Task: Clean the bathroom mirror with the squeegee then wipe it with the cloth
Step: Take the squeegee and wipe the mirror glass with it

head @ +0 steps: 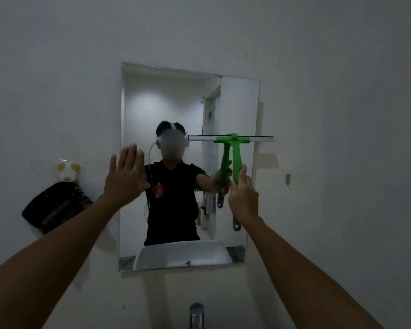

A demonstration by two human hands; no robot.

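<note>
The rectangular mirror (176,100) hangs on the white wall ahead. My right hand (243,198) grips the handle of a green squeegee (237,160), held upright. Its white and black blade lies level against the mirror's right half, overhanging the right edge. My left hand (126,174) is open, fingers spread, palm flat against the mirror's left edge. The mirror reflects a person in a black shirt, the squeegee and a white basin. No cloth for wiping is clearly in view.
A dark bag or cloth (55,207) hangs on the wall left of the mirror, under a small animal-shaped hook (68,172). A chrome tap (196,315) rises at the bottom centre. A small hook (287,179) sits on the wall to the right.
</note>
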